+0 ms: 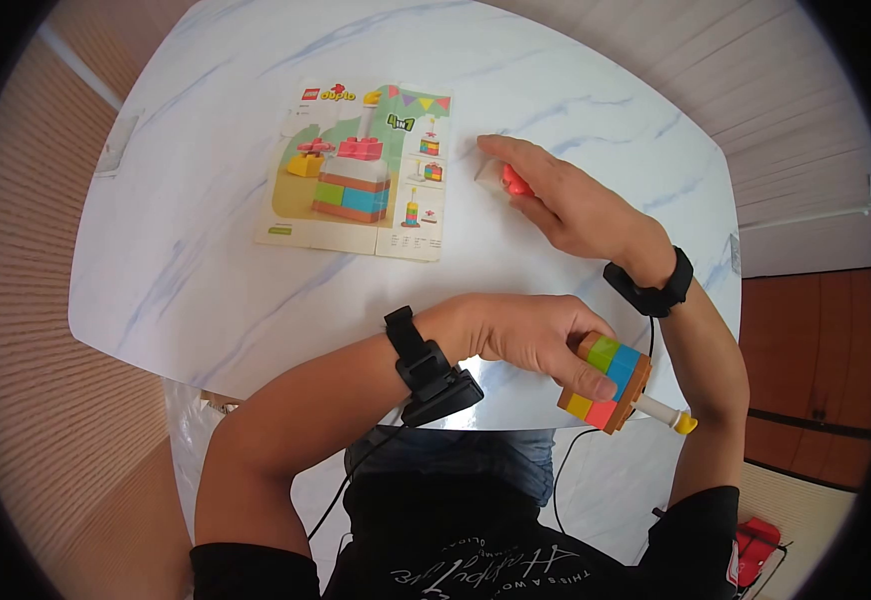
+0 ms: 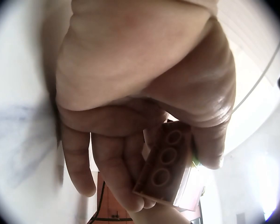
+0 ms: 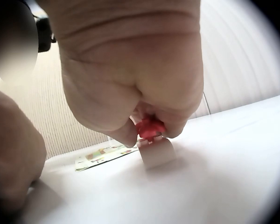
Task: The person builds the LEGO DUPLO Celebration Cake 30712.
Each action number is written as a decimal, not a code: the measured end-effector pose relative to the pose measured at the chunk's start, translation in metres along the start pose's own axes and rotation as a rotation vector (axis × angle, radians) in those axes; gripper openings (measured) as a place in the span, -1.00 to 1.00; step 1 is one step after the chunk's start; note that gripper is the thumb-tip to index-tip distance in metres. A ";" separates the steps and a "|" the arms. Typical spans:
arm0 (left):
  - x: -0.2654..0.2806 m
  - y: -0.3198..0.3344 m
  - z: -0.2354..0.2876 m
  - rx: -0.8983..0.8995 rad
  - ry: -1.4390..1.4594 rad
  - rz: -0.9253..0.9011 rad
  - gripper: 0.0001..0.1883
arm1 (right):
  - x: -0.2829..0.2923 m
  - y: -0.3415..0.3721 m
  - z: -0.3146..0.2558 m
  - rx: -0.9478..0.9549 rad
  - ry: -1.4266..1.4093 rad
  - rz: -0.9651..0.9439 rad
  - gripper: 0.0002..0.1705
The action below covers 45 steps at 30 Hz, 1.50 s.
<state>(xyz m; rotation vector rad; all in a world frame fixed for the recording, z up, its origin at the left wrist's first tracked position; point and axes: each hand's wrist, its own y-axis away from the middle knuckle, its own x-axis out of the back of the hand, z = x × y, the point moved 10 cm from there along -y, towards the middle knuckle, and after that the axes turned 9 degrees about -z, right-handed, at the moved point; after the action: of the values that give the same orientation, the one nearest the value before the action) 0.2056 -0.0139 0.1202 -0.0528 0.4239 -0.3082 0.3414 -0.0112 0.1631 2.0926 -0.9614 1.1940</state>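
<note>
1. Brick stack [image 1: 628, 372] is held above the near edge of the table [image 1: 206, 310], grasped between the thumb and fingers of the left hand [image 1: 526, 336].
2. Its long axis is tipped rather than upright: the candle [image 1: 661, 411] is pointed toward the person's right and back toward the body, away from the left palm.
3. Farther out, a red piece [image 1: 516, 182] is pinched between the thumb and fingers of the right hand [image 1: 586, 208].
4. Directly beneath the red piece, a pale piece [image 3: 157, 154] is shown in the right wrist view; whether the two are fastened together cannot be told.
5. The red piece is placed forward and to the left of the stack, well apart from it; the booklet [image 1: 336, 190] is laid flat just left of the right hand.
6. By judgement, the coming move is governed by that gap and by the candle's tilt, since a turn of the left hand would be needed for the stack to be stood upright.
</note>
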 end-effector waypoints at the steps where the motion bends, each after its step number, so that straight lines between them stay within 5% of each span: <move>1: 0.000 0.000 0.000 0.000 0.001 0.000 -0.52 | 0.001 0.000 -0.001 0.025 0.014 0.007 -0.33; 14: 0.006 0.001 0.000 0.011 -0.005 0.029 -0.47 | -0.003 -0.007 -0.007 0.075 0.124 -0.048 -0.34; 19: 0.007 0.003 0.003 -0.021 0.071 0.014 -0.48 | 0.040 0.018 0.014 -0.026 -0.231 0.238 -0.40; 26: 0.041 0.009 0.011 -0.171 0.276 0.387 -0.49 | 0.020 0.079 0.076 -0.370 -0.785 0.249 -0.68; 32: 0.071 0.022 0.009 -0.347 0.507 0.611 -0.48 | 0.002 0.119 0.079 -0.362 -1.038 0.453 -0.56; 34: 0.069 0.024 0.014 -0.373 0.513 0.620 -0.50 | -0.007 0.117 0.066 -0.221 -1.420 0.350 -0.48; 36: 0.072 0.024 0.013 -0.398 0.552 0.622 -0.50 | -0.006 0.116 0.052 -0.246 -1.412 0.383 -0.49; 38: 0.071 0.023 0.013 -0.389 0.518 0.616 -0.50 | 0.003 0.118 0.039 -0.380 -0.981 0.368 -0.54; 43: 0.068 0.023 0.002 -0.213 0.499 0.631 -0.46 | 0.004 0.116 0.049 -0.334 -0.913 0.361 -0.57; 45: 0.063 0.020 0.001 -0.159 0.458 0.597 -0.43 | 0.022 0.121 0.051 -0.307 -0.915 0.570 -0.65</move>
<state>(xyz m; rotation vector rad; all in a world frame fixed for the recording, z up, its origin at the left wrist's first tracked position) 0.2658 -0.0135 0.0936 -0.0090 0.8910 0.3121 0.2789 -0.1284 0.1716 2.1529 -2.0909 0.1786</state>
